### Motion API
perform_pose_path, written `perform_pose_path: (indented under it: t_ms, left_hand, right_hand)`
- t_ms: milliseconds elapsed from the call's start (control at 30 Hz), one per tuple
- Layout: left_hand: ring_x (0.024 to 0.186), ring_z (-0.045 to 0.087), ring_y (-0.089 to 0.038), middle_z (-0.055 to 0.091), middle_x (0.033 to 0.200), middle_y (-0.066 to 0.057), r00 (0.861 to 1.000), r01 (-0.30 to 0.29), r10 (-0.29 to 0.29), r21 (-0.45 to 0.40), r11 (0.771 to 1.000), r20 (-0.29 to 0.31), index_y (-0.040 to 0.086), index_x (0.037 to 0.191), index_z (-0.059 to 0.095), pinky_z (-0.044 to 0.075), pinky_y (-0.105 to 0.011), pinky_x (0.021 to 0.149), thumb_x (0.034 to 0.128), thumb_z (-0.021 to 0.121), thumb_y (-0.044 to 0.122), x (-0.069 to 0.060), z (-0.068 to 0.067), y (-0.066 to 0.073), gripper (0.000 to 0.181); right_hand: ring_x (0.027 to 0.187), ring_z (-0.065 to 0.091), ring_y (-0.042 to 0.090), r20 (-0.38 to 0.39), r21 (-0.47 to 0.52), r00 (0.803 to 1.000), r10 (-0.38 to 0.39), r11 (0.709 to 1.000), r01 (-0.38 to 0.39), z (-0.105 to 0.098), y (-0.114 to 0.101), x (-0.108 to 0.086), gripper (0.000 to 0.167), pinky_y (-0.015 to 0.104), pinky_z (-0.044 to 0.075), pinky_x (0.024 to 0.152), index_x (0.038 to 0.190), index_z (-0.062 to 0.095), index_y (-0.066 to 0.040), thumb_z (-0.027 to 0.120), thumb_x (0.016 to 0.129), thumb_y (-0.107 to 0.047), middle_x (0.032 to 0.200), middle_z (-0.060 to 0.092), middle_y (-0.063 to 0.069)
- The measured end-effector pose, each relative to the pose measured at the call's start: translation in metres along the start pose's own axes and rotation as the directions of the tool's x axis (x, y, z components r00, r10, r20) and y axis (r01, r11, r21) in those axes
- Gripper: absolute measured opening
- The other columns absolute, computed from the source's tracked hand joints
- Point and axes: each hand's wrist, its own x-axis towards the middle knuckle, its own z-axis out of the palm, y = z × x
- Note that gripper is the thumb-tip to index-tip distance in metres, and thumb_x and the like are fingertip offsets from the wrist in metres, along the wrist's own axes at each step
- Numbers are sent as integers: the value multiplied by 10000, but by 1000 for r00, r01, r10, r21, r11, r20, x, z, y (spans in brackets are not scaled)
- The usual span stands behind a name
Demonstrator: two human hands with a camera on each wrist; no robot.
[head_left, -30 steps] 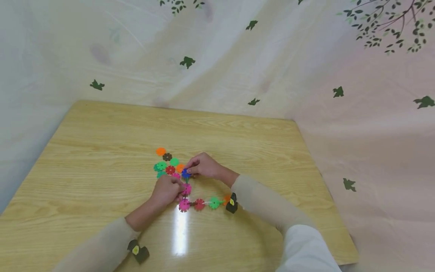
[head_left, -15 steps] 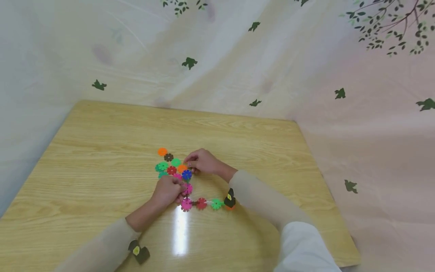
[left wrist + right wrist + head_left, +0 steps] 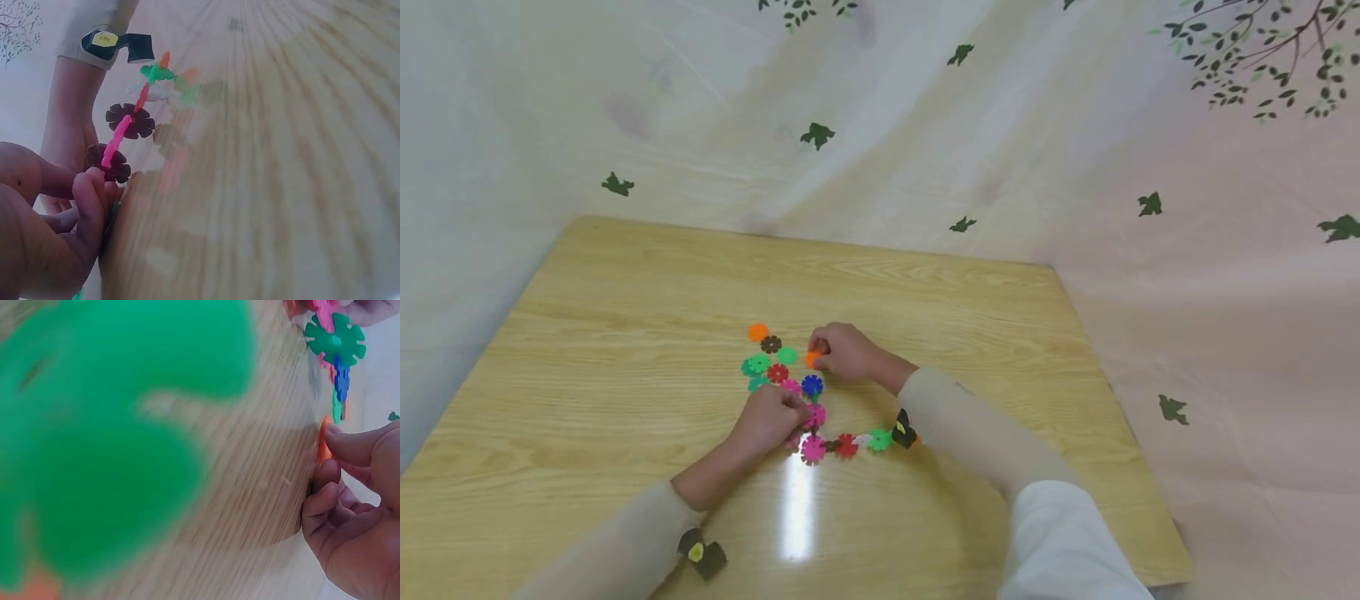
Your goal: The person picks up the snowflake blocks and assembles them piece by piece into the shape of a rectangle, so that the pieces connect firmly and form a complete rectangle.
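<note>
Disc point(image 3: 812, 359) in orange, below left of frame centre, pinched by the right hand point(image 3: 847, 350); left hand point(image 3: 766, 417) pinches the chain's point(image 3: 846, 446) pink disc point(image 3: 819, 414). Both look light, stiff, smooth; rims likely hold best.

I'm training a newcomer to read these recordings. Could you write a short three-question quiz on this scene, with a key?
1. In the head view, which colour of disc does the right hand pinch?
a) brown
b) orange
c) white

2. True or false: the left hand holds part of the chain, while neither hand grips the blue disc.

3. Fill in: in the chain's row nearest the person, a ____ piece sits between the red disc and the green disc.

Key: 1. b, the orange disc. 2. True. 3. white.
</note>
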Motion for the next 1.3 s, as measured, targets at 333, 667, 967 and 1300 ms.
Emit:
perform_pose_path:
  t_ms: [333,667,967,1300]
  left_hand:
    - [465,536,-169,609,565,-36,993,-82,99,213,974,-71,58,709,683,395,-250,437,959,618,180,7,-14,5,286]
    - [514,658,-176,696,684,-99,998,55,-55,-24,998,-23,-68,964,699,574,-291,488,974,672,139,31,-13,7,209]
    - [519,645,-137,706,729,-103,996,81,-77,-128,988,37,-90,1011,682,492,-212,434,971,656,61,35,-15,6,158]
    - [497,614,-119,690,720,-118,998,56,-52,-174,983,25,-123,1010,671,490,-206,417,960,644,16,34,-14,2,150]
  right_hand:
    - [828,601,134,-56,259,998,34,966,-19,-1,8,-12,133,206,524,709,1011,656,-78,734,908,-42,900,655,8]
    - [848,624,109,-68,297,998,-3,954,23,3,13,-12,121,189,522,758,1036,726,-47,693,931,3,940,712,47]
    - [875,671,86,-92,212,990,-104,970,122,1,7,-17,102,182,530,819,923,741,-69,699,920,24,907,747,3]
    - [930,694,163,-89,-42,926,-366,931,363,-4,4,-16,78,172,518,859,923,758,-50,711,911,12,953,742,42]
